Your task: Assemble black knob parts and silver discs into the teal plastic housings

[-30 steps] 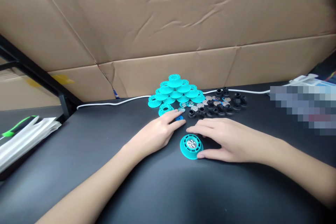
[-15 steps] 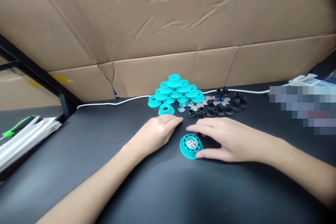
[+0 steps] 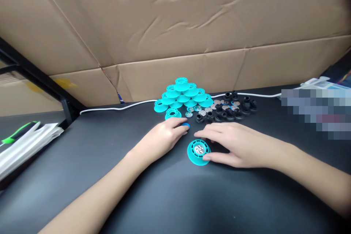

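Observation:
A turquoise flanged ring (image 3: 193, 158) lies on the dark tabletop, with a silver patterned disc (image 3: 199, 149) in its centre. My right hand (image 3: 233, 144) curves round its right side, thumb on the near rim and fingers at the far edge. Just beyond, my left hand (image 3: 164, 135) has a small blue disc (image 3: 186, 125) between thumb and fingertips, low over the table. Another turquoise ring (image 3: 173, 113) stands right behind the left fingers, partly covered by them. Loose silver discs (image 3: 202, 113) lie beyond the gap between my hands.
Several turquoise rings (image 3: 182, 98) are stacked in a pyramid at the back. Right of them are several black plastic parts (image 3: 229, 114). A white cable (image 3: 123, 108) runs along the cardboard wall (image 3: 175, 25). White packets (image 3: 30, 146) and a green-black tool (image 3: 22, 131) lie at left.
The blue disc has come into sight between my left thumb and fingers, which were closed together before. My right hand and the ring in front of me have hardly moved.

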